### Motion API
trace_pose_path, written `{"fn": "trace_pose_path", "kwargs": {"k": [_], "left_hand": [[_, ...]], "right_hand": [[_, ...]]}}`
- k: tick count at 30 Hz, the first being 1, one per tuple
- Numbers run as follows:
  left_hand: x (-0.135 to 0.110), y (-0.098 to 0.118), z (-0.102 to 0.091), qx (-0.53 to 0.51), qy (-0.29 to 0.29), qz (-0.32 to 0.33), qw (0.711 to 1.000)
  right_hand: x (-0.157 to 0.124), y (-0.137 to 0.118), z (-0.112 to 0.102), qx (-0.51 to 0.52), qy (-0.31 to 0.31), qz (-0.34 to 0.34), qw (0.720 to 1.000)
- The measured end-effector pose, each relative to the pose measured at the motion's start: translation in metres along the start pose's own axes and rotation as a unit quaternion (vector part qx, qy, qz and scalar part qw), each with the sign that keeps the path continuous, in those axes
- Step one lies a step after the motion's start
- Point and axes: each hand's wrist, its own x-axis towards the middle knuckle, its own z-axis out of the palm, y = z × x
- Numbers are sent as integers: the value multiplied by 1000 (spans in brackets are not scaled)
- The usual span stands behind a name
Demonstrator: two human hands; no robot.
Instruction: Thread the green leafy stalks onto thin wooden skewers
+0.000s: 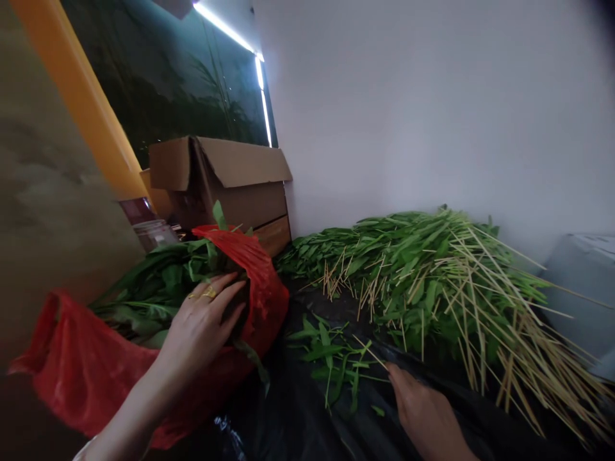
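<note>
My left hand [206,320], with rings on it, reaches into a red plastic bag [266,288] of leafy greens [163,275]. Its fingers are apart and bent over the leaves, and the tips are partly hidden; I cannot see anything held there. At the lower right, my right hand [425,410] is closed, pinching the end of a thin wooden skewer [369,351]. The skewer points up and left over a small loose bunch of green leaves and stems [331,352]. That bunch lies on black plastic sheeting [283,416] between my hands.
A large heap of greens on skewers [408,256] lies along the white wall [432,109], the stick ends [533,346] jutting toward me and right. Behind the bag stand an open cardboard box [245,186] and a clear container [154,234]. A grey box [583,288] is at far right.
</note>
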Motion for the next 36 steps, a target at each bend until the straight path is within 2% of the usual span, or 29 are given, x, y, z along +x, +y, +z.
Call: {"fn": "trace_pose_path", "kwargs": {"k": [5,9,18,23,27,32,36], "left_hand": [[-5,18,-14,-39,8,-6,999],[-7,27,-16,-44,-31,-22,998],[3,34,4,8,-69,-62,996],[18,54,15,-10,-52,-61,997],[25,76,38,-24,-67,-46,996],[11,92,65,-17,-140,-27,990],[-9,85,61,-52,-141,-13,989]], "right_hand": [[0,0,1,-7,9,4,1000],[0,0,0,-6,20,0,1000],[3,-2,-13,-2,23,5,1000],[5,-1,-16,-1,45,4,999],[5,-1,-17,-4,49,2,999],[5,-1,-17,-1,50,1,999],[4,-1,-14,-1,54,-10,998]]}}
